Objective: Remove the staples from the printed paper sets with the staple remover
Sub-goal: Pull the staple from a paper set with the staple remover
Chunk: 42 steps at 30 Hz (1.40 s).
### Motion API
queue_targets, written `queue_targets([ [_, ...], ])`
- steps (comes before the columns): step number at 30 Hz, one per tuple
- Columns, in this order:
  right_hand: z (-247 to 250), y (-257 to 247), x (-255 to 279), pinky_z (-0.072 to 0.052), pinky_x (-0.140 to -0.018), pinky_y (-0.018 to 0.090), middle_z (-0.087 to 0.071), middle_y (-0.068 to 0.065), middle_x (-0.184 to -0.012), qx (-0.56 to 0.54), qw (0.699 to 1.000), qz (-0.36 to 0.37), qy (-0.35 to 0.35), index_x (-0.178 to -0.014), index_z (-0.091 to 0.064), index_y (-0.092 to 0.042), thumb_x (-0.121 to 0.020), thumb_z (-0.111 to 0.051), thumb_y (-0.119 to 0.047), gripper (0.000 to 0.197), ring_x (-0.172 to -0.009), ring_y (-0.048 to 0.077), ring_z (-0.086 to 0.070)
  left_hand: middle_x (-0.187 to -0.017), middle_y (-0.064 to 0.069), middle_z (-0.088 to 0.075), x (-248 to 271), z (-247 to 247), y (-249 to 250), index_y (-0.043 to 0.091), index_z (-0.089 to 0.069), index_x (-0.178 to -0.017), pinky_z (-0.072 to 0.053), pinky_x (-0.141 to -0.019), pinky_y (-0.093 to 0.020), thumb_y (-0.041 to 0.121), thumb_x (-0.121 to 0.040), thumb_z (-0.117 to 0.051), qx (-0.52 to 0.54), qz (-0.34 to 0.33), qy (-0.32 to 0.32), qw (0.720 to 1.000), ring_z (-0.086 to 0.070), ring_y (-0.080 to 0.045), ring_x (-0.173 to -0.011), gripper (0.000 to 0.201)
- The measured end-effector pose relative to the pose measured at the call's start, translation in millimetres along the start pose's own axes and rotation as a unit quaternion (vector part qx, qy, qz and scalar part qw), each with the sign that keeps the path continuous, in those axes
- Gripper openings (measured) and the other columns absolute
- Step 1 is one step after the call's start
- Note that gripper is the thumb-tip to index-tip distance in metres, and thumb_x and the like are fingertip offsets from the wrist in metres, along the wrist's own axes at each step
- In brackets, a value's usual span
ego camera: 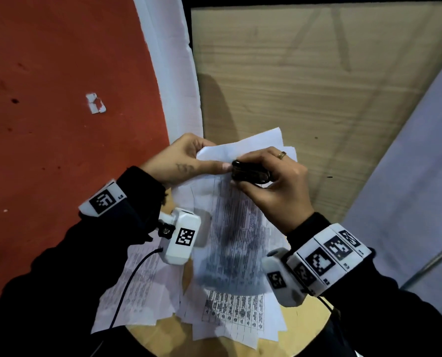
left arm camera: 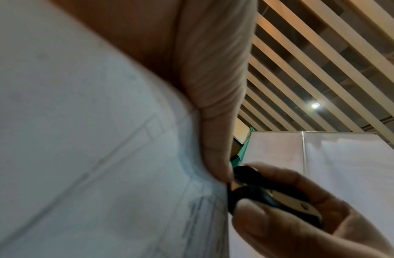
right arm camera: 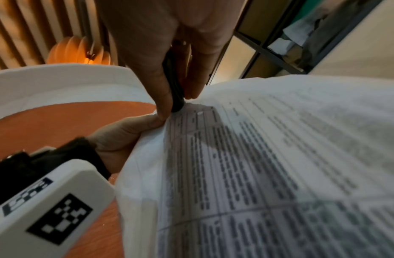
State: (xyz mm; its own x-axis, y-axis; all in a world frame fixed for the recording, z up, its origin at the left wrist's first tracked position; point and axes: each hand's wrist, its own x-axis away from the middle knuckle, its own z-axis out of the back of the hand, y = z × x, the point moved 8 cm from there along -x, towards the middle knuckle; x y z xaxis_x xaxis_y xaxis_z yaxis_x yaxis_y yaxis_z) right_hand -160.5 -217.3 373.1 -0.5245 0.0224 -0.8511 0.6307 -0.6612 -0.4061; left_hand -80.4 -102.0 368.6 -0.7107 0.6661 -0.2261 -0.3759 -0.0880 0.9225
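Thumb and fingers of the right hand (ego camera: 276,181) squeeze the black staple remover (ego camera: 250,173), its tip at the lifted corner of the printed paper set (ego camera: 236,228). The left hand (ego camera: 186,161) pinches that corner just beside it, both raised over a round wooden table (ego camera: 302,328).

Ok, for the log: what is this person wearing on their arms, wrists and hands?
Both arms wear black long sleeves. Each wrist carries a white band of square black-and-white marker tags and a white boxy camera unit with its own tag; a thin black cable runs from the left unit. The left hand bears a small dark tattoo, the right hand a gold ring.
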Motion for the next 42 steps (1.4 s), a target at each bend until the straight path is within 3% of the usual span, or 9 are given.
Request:
queue_targets([
  [4,4.0,0.9,-1.1,-0.046,-0.077,0.012,-0.067,-0.003,-0.085,-0.027,0.999,-0.027,0.021,-0.088,-0.071,-0.007,-0.063,-0.080,-0.005,0.026,-0.082,0.006,-0.061,-0.066,0.011,-0.069,2.9,-0.7,4.1,0.008,-0.069,-0.084,-0.047,-0.059,-0.012,0.011,-0.074,-0.073,-0.019,-0.031,0.018,0.999,-0.060,0.002,-0.061,0.011],
  [7,5.3,4.0,-0.1,-0.053,-0.076,0.027,-0.067,-0.005,-0.087,-0.051,0.997,-0.052,0.036,-0.091,-0.071,-0.009,-0.064,-0.079,-0.007,0.029,-0.083,0.008,-0.063,-0.067,0.019,-0.069,3.8,-0.8,6.9,0.020,-0.068,-0.080,-0.046,-0.061,-0.010,0.005,-0.080,-0.067,-0.031,-0.060,0.033,0.997,-0.060,0.007,-0.064,0.015],
  [10,4.2,2.6,-0.3,-0.052,-0.072,0.026,-0.068,0.004,-0.085,-0.028,0.998,-0.035,0.053,-0.089,-0.070,-0.007,-0.066,-0.079,-0.007,0.025,-0.080,0.011,-0.062,-0.061,0.018,-0.065,2.7,7.1,6.5,0.034,-0.070,-0.068,-0.044,-0.058,-0.016,0.031,-0.067,-0.079,-0.076,-0.079,0.107,0.988,-0.056,0.005,-0.060,0.010],
  [12,0.5,-3.4,0.3,-0.049,-0.067,0.024,-0.065,0.010,-0.081,0.014,0.998,0.004,0.059,-0.085,-0.069,-0.002,-0.067,-0.077,-0.004,0.019,-0.076,0.017,-0.061,-0.051,0.018,-0.057,1.8,11.6,4.1,0.038,-0.067,-0.057,-0.039,-0.053,-0.018,0.046,-0.060,-0.069,-0.120,-0.084,0.153,0.977,-0.048,0.007,-0.055,0.009],
  [15,-5.7,-8.2,2.0,-0.051,-0.060,0.038,-0.062,0.015,-0.077,0.063,0.996,0.035,0.058,-0.082,-0.068,0.000,-0.069,-0.073,-0.004,0.014,-0.071,0.033,-0.062,-0.042,0.016,-0.044,0.7,11.4,2.9,0.035,-0.060,-0.048,-0.031,-0.049,-0.020,0.050,-0.059,-0.063,-0.176,-0.091,0.175,0.964,-0.039,0.006,-0.047,0.018],
  [18,-8.0,-6.0,2.1,-0.053,-0.058,0.043,-0.062,0.015,-0.077,0.061,0.996,0.027,0.052,-0.082,-0.068,0.000,-0.068,-0.072,-0.004,0.015,-0.071,0.036,-0.062,-0.045,0.011,-0.041,-0.7,13.0,-1.9,0.029,-0.058,-0.048,-0.030,-0.050,-0.023,0.051,-0.059,-0.062,-0.189,-0.091,0.179,0.961,-0.037,0.000,-0.049,0.025],
  [28,-12.5,-1.6,4.0,-0.042,-0.058,0.037,-0.059,0.010,-0.074,0.076,0.996,-0.005,0.039,-0.077,-0.065,-0.005,-0.066,-0.070,-0.010,0.014,-0.067,0.031,-0.059,-0.046,0.016,-0.050,-1.7,14.7,-13.6,0.031,-0.064,-0.052,-0.035,-0.051,-0.019,0.051,-0.059,-0.066,-0.163,-0.081,0.173,0.968,-0.044,0.006,-0.050,0.021],
  [36,-17.2,-1.9,3.8,-0.049,-0.052,0.036,-0.057,0.009,-0.071,0.092,0.995,-0.006,0.033,-0.076,-0.064,-0.006,-0.065,-0.069,-0.011,0.013,-0.065,0.032,-0.058,-0.055,0.002,-0.049,-2.9,18.1,-23.0,0.008,-0.068,-0.065,-0.036,-0.054,-0.026,0.053,-0.058,-0.065,-0.177,-0.071,0.182,0.965,-0.043,-0.004,-0.052,0.045],
  [42,-18.4,-4.1,6.0,-0.051,-0.054,0.037,-0.058,0.009,-0.073,0.075,0.997,-0.009,0.008,-0.076,-0.064,-0.006,-0.066,-0.069,-0.013,0.013,-0.066,0.031,-0.059,-0.053,0.002,-0.037,2.6,15.5,-17.9,0.017,-0.050,-0.047,-0.028,-0.052,-0.030,0.055,-0.055,-0.064,-0.203,-0.043,0.145,0.967,-0.033,-0.012,-0.050,0.042],
])
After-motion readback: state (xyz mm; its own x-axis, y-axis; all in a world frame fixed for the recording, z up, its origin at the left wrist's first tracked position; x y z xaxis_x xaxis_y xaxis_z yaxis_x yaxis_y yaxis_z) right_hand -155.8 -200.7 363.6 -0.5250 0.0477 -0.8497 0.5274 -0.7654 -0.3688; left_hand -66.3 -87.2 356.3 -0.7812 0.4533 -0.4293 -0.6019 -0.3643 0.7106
